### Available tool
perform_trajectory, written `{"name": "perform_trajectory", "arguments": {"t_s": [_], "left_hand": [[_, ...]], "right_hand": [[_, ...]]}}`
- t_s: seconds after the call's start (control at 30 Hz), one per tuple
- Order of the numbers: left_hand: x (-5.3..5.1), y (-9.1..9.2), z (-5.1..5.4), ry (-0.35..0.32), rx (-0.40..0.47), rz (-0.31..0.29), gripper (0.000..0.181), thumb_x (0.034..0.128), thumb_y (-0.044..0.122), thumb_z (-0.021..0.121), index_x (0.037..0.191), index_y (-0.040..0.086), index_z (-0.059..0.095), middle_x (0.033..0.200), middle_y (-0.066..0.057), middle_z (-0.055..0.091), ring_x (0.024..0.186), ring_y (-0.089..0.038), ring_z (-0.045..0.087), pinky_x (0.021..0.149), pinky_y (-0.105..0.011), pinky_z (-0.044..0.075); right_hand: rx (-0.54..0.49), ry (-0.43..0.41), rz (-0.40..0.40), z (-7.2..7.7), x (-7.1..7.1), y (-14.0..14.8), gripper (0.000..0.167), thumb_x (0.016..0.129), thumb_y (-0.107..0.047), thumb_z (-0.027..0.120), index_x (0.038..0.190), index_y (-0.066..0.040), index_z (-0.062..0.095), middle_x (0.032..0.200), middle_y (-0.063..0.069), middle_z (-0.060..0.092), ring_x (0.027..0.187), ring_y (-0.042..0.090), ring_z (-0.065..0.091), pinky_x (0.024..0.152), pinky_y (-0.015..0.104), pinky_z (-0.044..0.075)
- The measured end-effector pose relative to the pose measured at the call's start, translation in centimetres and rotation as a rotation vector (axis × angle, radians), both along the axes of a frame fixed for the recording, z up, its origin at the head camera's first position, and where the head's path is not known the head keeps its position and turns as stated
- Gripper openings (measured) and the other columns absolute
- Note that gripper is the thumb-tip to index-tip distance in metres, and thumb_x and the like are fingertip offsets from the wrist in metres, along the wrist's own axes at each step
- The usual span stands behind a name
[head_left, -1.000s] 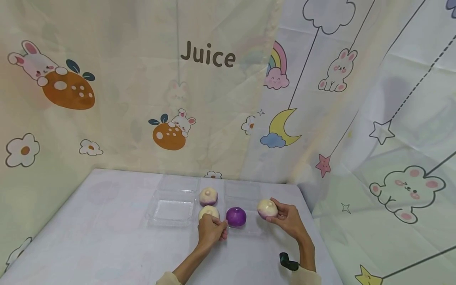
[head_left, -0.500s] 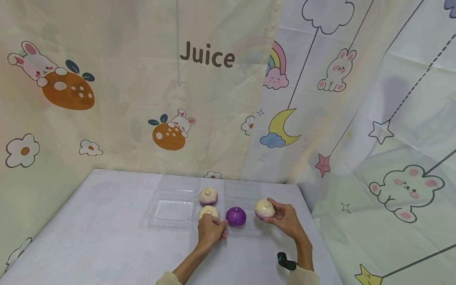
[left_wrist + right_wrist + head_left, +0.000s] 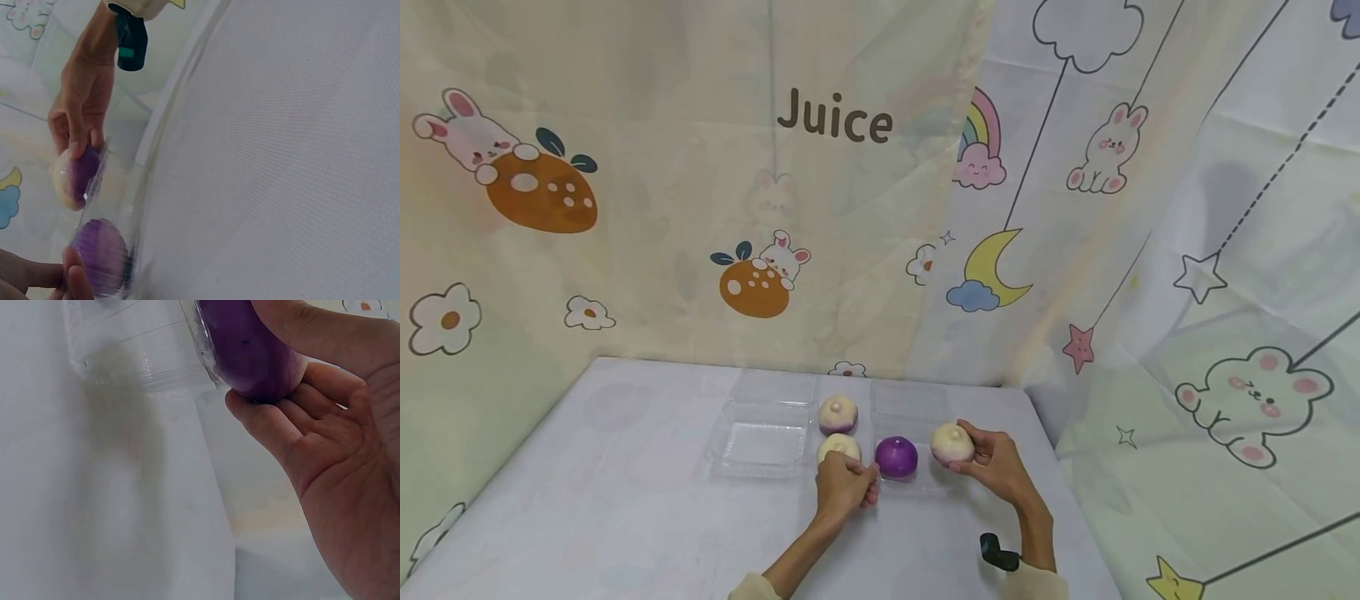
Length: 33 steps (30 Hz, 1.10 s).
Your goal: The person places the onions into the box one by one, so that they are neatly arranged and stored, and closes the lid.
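My right hand [image 3: 1000, 467] holds a round cream-and-purple turnip [image 3: 952, 444] at the right side of a clear plastic box, cream end up. In the right wrist view the turnip's purple underside [image 3: 250, 350] is close to the box wall; whether they touch I cannot tell. A purple turnip [image 3: 896, 457] sits in the box [image 3: 925, 483]. My left hand [image 3: 844, 485] pinches the box's near left edge, its fingertips [image 3: 74, 275] beside the purple turnip. Behind that hand lies a cream turnip [image 3: 839, 447], partly hidden, with another cream-and-purple turnip [image 3: 838, 414] beyond it.
A second clear box [image 3: 765, 443] stands open on the left of the white table [image 3: 647, 500]. Raised clear lids lie behind both boxes. Printed curtains [image 3: 662, 208] enclose the back and sides. A dark camera [image 3: 999, 552] sits at my right wrist.
My right hand has moved slightly left with the turnip, bringing it closer to the purple one. My left hand stays where it was.
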<state>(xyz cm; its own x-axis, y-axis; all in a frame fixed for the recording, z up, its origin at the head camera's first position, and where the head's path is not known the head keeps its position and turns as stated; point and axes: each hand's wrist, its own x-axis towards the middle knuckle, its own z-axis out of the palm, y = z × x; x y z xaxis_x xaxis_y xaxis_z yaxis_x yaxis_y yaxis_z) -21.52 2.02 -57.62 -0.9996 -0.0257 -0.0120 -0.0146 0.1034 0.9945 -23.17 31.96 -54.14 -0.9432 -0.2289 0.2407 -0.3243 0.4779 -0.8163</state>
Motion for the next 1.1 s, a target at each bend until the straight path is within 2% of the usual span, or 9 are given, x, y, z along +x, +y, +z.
{"name": "perform_trajectory", "arguments": {"t_s": [0.5,0.77,1.1], "left_hand": [[0.2,0.0,0.2,-0.001,-0.001,0.004,0.025,0.0966,0.004,0.079,0.073,-0.003,0.074,0.056,-0.007,0.072,0.043,-0.008,0.066,0.045,-0.031,0.061],[0.3,0.0,0.3,-0.012,0.006,0.005,0.025,0.0965,0.004,0.079,0.073,-0.004,0.074,0.057,-0.009,0.073,0.043,-0.008,0.066,0.046,-0.030,0.061],[0.0,0.0,0.1,-0.020,0.012,0.002,0.024,0.0961,0.004,0.079,0.074,-0.003,0.074,0.056,-0.007,0.072,0.043,-0.008,0.066,0.046,-0.032,0.062]], "right_hand": [[0.062,-0.001,-0.020,0.3,0.0,-0.7,0.083,0.082,-0.006,0.095,0.151,0.012,0.054,0.153,0.033,0.059,0.139,0.049,0.062,0.106,0.043,0.059],[0.080,-0.011,-0.017,0.6,0.0,-1.1,0.084,0.079,-0.003,0.096,0.150,0.015,0.053,0.151,0.036,0.058,0.138,0.049,0.063,0.106,0.044,0.060],[0.140,0.021,-0.034,0.7,0.0,-1.7,0.084,0.080,-0.002,0.096,0.149,0.017,0.053,0.149,0.036,0.061,0.135,0.051,0.064,0.104,0.045,0.061]]}}
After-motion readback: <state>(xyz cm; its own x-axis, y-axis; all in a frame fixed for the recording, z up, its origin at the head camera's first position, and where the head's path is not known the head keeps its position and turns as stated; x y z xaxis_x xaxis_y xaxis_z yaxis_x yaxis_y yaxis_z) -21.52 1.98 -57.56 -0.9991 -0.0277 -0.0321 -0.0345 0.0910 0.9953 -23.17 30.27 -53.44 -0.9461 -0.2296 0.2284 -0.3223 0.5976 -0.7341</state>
